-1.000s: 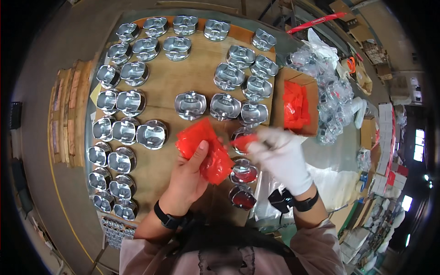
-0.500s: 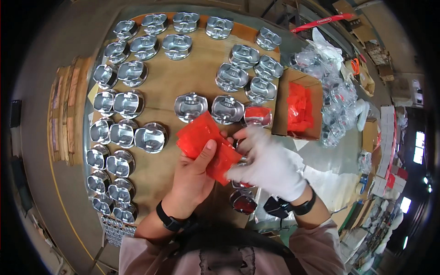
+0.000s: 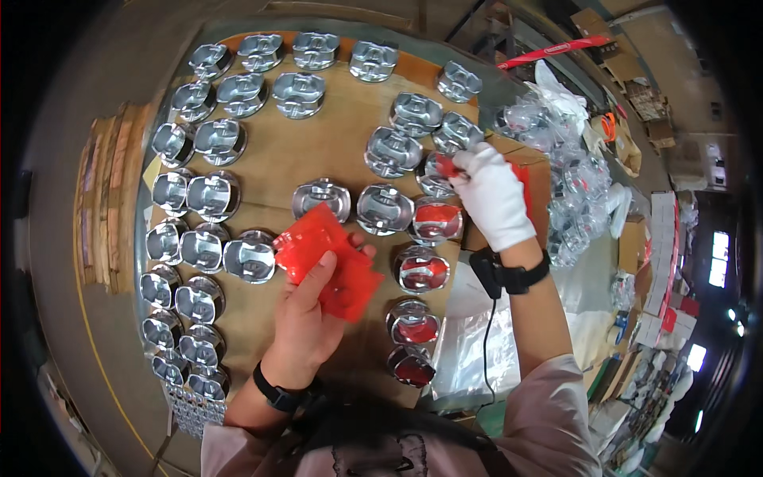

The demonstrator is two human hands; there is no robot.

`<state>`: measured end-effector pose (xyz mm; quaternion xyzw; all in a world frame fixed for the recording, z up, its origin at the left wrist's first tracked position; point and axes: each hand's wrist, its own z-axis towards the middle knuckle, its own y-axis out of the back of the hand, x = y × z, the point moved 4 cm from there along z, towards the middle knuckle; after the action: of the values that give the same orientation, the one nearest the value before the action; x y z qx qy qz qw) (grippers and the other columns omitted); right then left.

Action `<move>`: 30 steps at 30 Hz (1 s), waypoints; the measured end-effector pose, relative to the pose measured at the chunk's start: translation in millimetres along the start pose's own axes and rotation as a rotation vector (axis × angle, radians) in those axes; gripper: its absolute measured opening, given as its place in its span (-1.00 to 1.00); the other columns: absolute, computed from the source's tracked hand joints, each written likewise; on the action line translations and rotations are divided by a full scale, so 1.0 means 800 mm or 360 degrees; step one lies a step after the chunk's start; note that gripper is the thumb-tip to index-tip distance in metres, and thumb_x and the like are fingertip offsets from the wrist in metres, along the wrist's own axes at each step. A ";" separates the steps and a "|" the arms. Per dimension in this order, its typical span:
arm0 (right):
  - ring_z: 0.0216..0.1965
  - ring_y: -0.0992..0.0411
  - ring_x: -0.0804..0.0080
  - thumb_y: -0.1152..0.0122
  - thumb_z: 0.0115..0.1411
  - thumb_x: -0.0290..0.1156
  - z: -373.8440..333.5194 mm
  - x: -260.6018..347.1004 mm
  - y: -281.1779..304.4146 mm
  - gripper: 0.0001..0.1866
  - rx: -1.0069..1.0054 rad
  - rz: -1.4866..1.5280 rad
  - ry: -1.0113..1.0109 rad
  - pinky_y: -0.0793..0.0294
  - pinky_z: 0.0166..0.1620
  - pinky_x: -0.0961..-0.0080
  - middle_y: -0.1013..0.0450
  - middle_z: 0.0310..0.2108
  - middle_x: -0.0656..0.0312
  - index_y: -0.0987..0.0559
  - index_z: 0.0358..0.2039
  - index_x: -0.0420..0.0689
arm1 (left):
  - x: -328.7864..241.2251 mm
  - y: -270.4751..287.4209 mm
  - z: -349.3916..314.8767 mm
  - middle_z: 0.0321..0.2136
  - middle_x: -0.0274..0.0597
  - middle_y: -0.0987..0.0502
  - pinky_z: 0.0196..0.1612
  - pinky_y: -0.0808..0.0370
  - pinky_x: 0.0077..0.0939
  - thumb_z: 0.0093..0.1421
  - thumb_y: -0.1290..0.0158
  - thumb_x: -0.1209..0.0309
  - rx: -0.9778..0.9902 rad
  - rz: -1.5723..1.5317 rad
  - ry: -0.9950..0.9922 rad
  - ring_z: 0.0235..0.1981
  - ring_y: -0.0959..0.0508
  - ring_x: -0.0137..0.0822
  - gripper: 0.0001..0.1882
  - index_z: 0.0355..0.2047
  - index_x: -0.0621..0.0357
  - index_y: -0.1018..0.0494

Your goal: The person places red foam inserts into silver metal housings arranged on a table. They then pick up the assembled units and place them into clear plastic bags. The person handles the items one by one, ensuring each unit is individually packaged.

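Observation:
My bare left hand (image 3: 311, 318) grips several flat red plastic packets (image 3: 322, 246), its thumb pressed on top of them. My right hand (image 3: 494, 199), in a white glove, pinches a single red packet (image 3: 446, 165) at the upper rim of a metal piston (image 3: 431, 181). Nearer me in the same column, a piston (image 3: 437, 232) has a red packet lying in its hollow. Below it, several more pistons (image 3: 423, 269) also show red inside. Bare pistons (image 3: 385, 210) stand just left of this column.
Rows of shiny pistons (image 3: 212, 195) line the table's left and far sides. A cardboard box (image 3: 542, 176) with red packets stands behind my right hand. Clear plastic-wrapped parts (image 3: 574, 199) are heaped at the right. A black cable (image 3: 488, 342) hangs from my right wrist.
My right hand has left the packets in my left hand and moved up and right, carrying one red packet to a piston. My left hand has shifted slightly left with its packets.

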<state>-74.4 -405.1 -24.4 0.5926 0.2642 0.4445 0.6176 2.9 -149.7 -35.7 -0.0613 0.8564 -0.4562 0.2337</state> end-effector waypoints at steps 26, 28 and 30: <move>-0.20 -0.52 -0.01 -0.20 0.03 -0.45 0.095 -0.016 0.017 -0.82 0.0451 -0.0639 -0.0061 -0.53 -0.13 0.15 -0.53 -0.30 -0.05 -0.57 -0.32 -0.17 | -0.016 -0.010 0.013 0.09 -0.07 -0.43 0.10 -0.47 -0.15 0.33 0.05 0.46 0.0061 -0.0097 0.0059 0.10 -0.46 -0.12 -0.54 0.22 0.15 -0.20; -0.26 -0.54 0.04 -0.25 0.03 -0.39 0.082 0.037 0.046 -0.68 0.0035 -0.0154 0.0102 -0.53 -0.19 0.23 -0.52 -0.34 -0.03 -0.53 -0.18 -0.21 | -0.020 -0.005 0.014 0.10 -0.06 -0.42 0.13 -0.44 -0.13 0.32 0.05 0.47 -0.0005 -0.0010 -0.0038 0.11 -0.45 -0.12 -0.53 0.23 0.16 -0.20; -0.36 -0.53 0.44 -0.37 -0.04 -0.29 0.049 0.098 0.057 -0.52 0.0834 0.0839 -0.0350 -0.50 -0.26 0.49 -0.52 -0.39 0.16 -0.48 -0.12 -0.24 | -0.018 -0.006 0.016 0.12 -0.04 -0.40 0.16 -0.42 -0.14 0.31 0.04 0.50 0.0008 0.0022 -0.0060 0.12 -0.45 -0.12 -0.52 0.23 0.15 -0.20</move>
<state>-15.7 -361.5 41.7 0.8221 0.1395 0.4392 0.3344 20.8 -157.9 -33.2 -0.0635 0.8511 -0.4555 0.2531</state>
